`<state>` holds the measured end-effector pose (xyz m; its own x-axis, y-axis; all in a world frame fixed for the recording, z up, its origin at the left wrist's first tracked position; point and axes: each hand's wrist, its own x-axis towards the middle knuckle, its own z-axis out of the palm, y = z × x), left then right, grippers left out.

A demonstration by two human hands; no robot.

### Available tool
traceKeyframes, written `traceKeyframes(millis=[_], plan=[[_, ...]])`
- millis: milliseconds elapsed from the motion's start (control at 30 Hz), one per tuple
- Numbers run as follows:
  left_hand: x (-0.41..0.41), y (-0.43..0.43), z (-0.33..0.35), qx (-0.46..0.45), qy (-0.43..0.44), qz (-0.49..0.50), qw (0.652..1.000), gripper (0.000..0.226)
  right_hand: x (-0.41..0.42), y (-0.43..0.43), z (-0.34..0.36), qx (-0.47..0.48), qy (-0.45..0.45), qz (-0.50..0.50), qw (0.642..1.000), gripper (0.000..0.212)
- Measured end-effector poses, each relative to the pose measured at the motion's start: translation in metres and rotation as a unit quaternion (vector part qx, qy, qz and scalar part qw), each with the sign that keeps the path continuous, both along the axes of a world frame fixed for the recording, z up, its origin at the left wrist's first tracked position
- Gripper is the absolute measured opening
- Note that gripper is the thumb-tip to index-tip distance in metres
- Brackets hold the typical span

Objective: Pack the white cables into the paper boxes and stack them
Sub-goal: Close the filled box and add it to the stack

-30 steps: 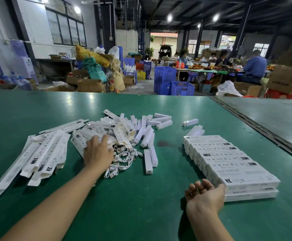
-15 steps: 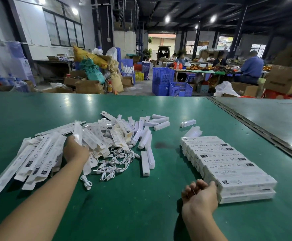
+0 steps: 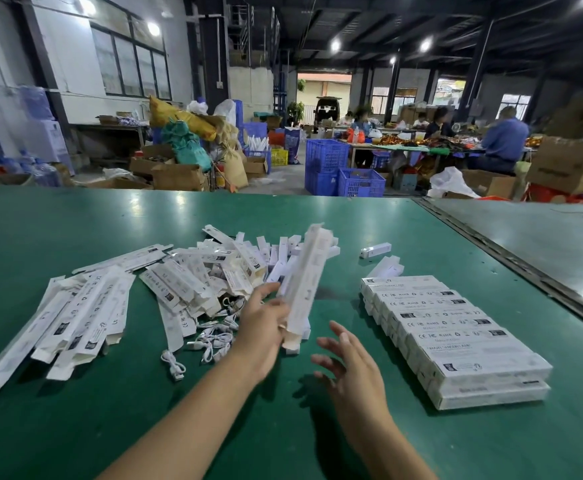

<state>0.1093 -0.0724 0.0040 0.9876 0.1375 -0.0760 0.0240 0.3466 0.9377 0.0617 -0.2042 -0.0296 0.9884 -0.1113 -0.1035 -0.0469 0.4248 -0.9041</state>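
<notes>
The left hand (image 3: 266,327) reaches in from seven o'clock over the green table (image 3: 75,427) and pinches the lower end of a long paper box (image 3: 309,282) between thumb and fingers. The box is lifted off the table and tilts toward one o'clock. The right hand (image 3: 349,362) hovers at four o'clock of it, holding nothing, fingers spread and nearly straight, pointing to eleven o'clock. Loose white cables (image 3: 214,341) lie at nine o'clock of the left hand, beside flat unfolded boxes (image 3: 85,317). The stack of packed boxes (image 3: 456,334) sits at three o'clock of the right hand.
</notes>
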Motion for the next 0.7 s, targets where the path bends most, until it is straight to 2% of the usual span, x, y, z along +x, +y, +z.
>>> traceKeyframes(millis=[100, 200, 300, 467, 567, 700], plan=[[-0.014, -0.019, -0.010, 0.001, -0.009, -0.028, 1.000, 0.029, -0.004, 0.001, 0.002, -0.034, -0.044, 0.054, 0.997, 0.031], [-0.021, -0.031, -0.016, 0.045, -0.036, 0.006, 0.998, 0.032, -0.006, 0.001, 0.005, -0.041, -0.073, 0.066, 0.994, 0.034], [-0.027, -0.038, -0.021, 0.105, -0.060, 0.023, 0.992, 0.038, -0.008, 0.001, 0.005, -0.022, -0.088, 0.069, 0.994, 0.034], [-0.035, -0.043, -0.027, 0.191, -0.087, 0.046, 0.977, 0.034, -0.006, 0.001, 0.001, 0.027, -0.097, 0.072, 0.992, 0.033], [-0.037, -0.042, -0.029, 0.205, -0.080, 0.055, 0.974, 0.034, -0.005, -0.002, 0.002, 0.045, -0.080, 0.107, 0.990, 0.034], [-0.036, -0.037, -0.032, 0.181, -0.069, 0.057, 0.979, 0.027, -0.005, -0.005, 0.003, 0.080, -0.057, 0.147, 0.984, 0.040]])
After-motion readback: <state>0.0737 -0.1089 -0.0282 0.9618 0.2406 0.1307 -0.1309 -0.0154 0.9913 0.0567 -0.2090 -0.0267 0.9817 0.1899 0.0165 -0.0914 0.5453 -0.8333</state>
